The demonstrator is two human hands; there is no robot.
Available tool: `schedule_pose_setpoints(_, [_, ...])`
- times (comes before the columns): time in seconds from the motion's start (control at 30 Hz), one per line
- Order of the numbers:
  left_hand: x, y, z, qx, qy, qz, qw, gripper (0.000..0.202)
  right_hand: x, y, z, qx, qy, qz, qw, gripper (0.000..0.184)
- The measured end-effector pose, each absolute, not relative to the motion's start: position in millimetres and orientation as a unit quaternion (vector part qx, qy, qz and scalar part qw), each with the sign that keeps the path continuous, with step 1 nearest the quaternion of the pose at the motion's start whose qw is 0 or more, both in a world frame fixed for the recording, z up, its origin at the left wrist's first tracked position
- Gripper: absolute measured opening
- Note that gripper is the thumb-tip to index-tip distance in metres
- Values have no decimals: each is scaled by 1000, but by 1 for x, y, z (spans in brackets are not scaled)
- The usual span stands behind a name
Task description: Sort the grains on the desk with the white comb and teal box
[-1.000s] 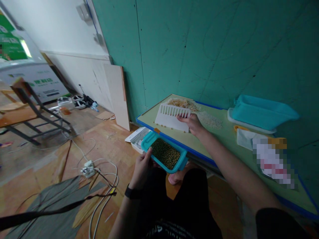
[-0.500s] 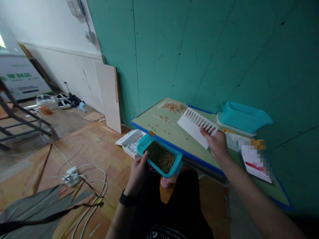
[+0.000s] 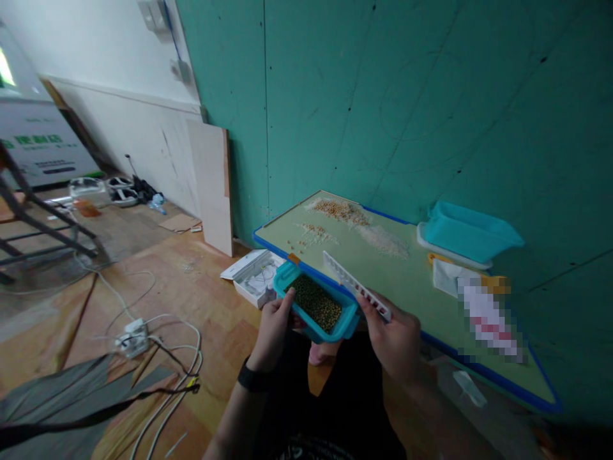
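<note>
My left hand [image 3: 272,332] grips the near left side of a blue plastic container [image 3: 348,329], thumb over the rim. Inside lie small dark green beans [image 3: 306,297], with yellowish beans [image 3: 329,314] toward the right end. In my right hand [image 3: 397,338] is a white slotted plastic board [image 3: 345,276], seen nearly edge-on. It tilts above the container's right end and the table edge; whether it touches the rim I cannot tell. On the green table [image 3: 383,275] lie a pile of yellow beans [image 3: 335,209], white grains [image 3: 383,240] and a smaller mixed patch [image 3: 313,231].
A larger blue bin [image 3: 472,231] stands on a white lid at the table's back right, near an orange-handled item [image 3: 440,259] and a blurred patch. An open white box [image 3: 253,281] sits on the floor, left of the container. Cables and a power strip [image 3: 134,338] lie farther left.
The slotted board has come left and down from over the table to the container's side and turned edge-on. White grains it covered now show. The container has shifted slightly right.
</note>
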State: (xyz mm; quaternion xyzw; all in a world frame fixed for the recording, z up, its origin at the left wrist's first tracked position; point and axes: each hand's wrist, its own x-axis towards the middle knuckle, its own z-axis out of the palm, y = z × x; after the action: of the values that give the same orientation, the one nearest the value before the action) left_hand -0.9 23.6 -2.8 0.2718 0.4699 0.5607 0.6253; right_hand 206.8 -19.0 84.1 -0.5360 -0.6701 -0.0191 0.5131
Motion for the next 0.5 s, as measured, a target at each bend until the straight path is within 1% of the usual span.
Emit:
schedule_pose_setpoints(0.1, [-4,23,-4,280,472,567,615,63,209,-5,86,-537,-656,6,530,23])
schedule_pose_setpoints(0.17, [-8,23,-5,282,480,574,601,62,220,15,85,-550,-640,16,536,28])
schedule_pose_setpoints(0.3, [-18,24,-2,266,493,586,586,61,245,57,82,-551,-652,51,519,35])
schedule_pose_setpoints(0.4, [-25,26,1,266,508,589,569,60,248,62,79,-543,-673,66,497,33])
schedule_pose_setpoints(0.5, [-30,27,4,274,519,590,555,56,233,45,77,-535,-690,61,483,29])
